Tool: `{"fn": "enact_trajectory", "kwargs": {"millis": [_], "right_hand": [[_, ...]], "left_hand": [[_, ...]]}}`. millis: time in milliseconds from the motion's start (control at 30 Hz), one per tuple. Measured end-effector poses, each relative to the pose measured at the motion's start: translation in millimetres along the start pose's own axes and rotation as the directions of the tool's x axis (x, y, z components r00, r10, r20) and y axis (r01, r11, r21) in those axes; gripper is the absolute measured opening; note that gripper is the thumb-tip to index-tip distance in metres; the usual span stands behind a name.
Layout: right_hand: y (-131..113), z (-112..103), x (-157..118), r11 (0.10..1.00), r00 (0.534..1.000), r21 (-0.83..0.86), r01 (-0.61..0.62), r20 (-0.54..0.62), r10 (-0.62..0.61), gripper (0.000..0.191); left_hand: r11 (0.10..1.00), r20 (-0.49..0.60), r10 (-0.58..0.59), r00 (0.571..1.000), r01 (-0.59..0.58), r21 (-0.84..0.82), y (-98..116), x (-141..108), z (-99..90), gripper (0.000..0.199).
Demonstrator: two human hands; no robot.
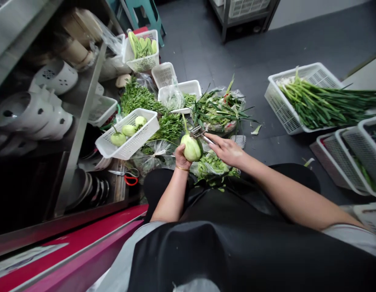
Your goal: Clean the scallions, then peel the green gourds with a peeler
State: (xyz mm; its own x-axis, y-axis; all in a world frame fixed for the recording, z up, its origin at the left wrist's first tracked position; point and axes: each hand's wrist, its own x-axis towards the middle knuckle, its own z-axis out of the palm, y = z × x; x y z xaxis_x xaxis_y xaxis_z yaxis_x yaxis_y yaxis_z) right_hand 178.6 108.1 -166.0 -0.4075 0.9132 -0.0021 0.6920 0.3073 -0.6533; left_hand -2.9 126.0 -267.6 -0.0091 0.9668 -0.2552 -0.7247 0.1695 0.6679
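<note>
My left hand (pixel 182 158) grips a partly peeled, round green kohlrabi (pixel 192 149) from its left side, with the long thin stem pointing up. Pale stripes show between the remaining darker skin. In my right hand (pixel 226 149) is a metal vegetable peeler (pixel 200 133), its head against the upper part of the kohlrabi. Below both hands, a plastic bag of green peelings and leaves (pixel 212 166) lies between my knees. To the left, several pale green kohlrabi (pixel 129 130) sit in a white basket (pixel 127 150).
Red-handled scissors (pixel 131 179) lie on the low shelf at left, near stacked white pots (pixel 32 115). Leafy greens (pixel 139 97) and a scallion-like heap (pixel 218 107) cover the floor ahead. At right stand a basket of long green stalks (pixel 325 97) and more baskets (pixel 343 162).
</note>
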Motion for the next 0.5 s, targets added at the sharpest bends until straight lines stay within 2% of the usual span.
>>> {"fn": "enact_trajectory", "kwargs": {"millis": [67, 167, 233, 300, 400, 500], "right_hand": [[-0.6, 17.2, 0.3, 0.999, 0.999, 0.029, 0.032, -0.017, -0.031, 0.049], [18.0, 43.5, -51.1, 0.998, 0.997, 0.051, -0.028, 0.074, 0.024, 0.050], [32.4, 45.6, -87.2, 0.995, 0.982, 0.041, -0.095, 0.167, 0.087, 0.047], [38.7, 36.7, -99.1, 0.987, 0.976, 0.041, -0.153, 0.163, 0.145, 0.045], [29.5, 26.8, -69.2, 0.973, 0.979, 0.113, -0.200, 0.049, 0.196, 0.049], [14.1, 36.2, -29.5, 0.958, 0.985, 0.242, -0.157, -0.037, 0.170, 0.053]], "left_hand": [[0.999, -0.045, 0.048, 0.998, -0.048, -0.002, -1.1, -0.4, 0.0, 0.057], [0.998, -0.119, 0.060, 0.991, -0.064, -0.027, 3.4, 2.2, -3.7, 0.059], [0.998, -0.089, 0.030, 0.996, -0.034, -0.045, 9.3, 3.6, -5.8, 0.062], [0.997, -0.017, 0.016, 1.000, -0.017, -0.072, 13.6, 3.0, -5.5, 0.065], [0.994, 0.042, 0.008, 0.999, -0.004, -0.110, 9.4, -1.6, -1.5, 0.071], [0.992, 0.018, -0.093, 0.995, 0.094, -0.078, -6.1, -5.3, 0.0, 0.070]]}}
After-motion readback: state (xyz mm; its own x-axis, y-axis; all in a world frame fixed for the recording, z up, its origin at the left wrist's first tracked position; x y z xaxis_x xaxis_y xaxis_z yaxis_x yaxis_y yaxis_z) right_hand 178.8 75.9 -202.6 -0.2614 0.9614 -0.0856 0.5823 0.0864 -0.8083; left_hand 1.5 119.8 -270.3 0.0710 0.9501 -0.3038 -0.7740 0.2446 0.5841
